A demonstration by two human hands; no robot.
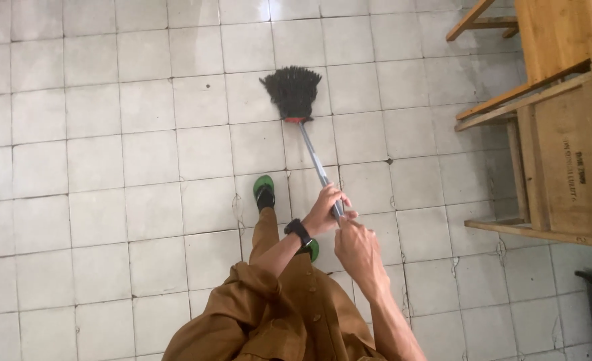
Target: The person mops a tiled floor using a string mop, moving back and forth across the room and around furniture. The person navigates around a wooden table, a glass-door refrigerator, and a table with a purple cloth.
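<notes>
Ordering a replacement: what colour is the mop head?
Black mop head, red collar; head view.

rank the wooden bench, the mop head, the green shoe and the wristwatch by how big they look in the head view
1. wooden bench, cut off by the frame
2. mop head
3. green shoe
4. wristwatch, though nearer the camera

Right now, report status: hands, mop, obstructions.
Left hand and right hand both gripping mop handle. Mop head on tiled floor. Wooden furniture right.
</notes>
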